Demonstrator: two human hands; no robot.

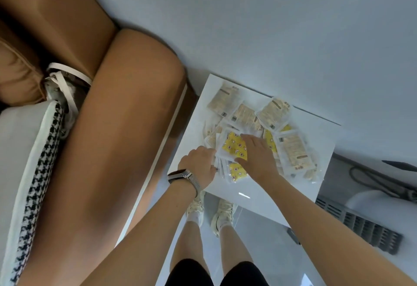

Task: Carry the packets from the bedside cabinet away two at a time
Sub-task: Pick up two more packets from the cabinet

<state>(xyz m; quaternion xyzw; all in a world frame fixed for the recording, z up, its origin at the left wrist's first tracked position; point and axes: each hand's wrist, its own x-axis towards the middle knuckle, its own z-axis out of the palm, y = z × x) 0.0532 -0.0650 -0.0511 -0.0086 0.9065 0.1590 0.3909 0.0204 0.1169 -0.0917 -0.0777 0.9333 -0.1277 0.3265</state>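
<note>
Left hand [201, 165] pinches packet edges at the cabinet [259, 197] top's left side, its grip curled. Right hand [257, 154] lies flat-fingered on a yellow packet [232, 145]. The packets [270, 114] look light, floppy, slippery; take them by their sealed edges.

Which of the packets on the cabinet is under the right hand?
The yellow patterned packet at the pile's near left: the right hand rests on it. The beige packets farther back lie untouched.
</note>
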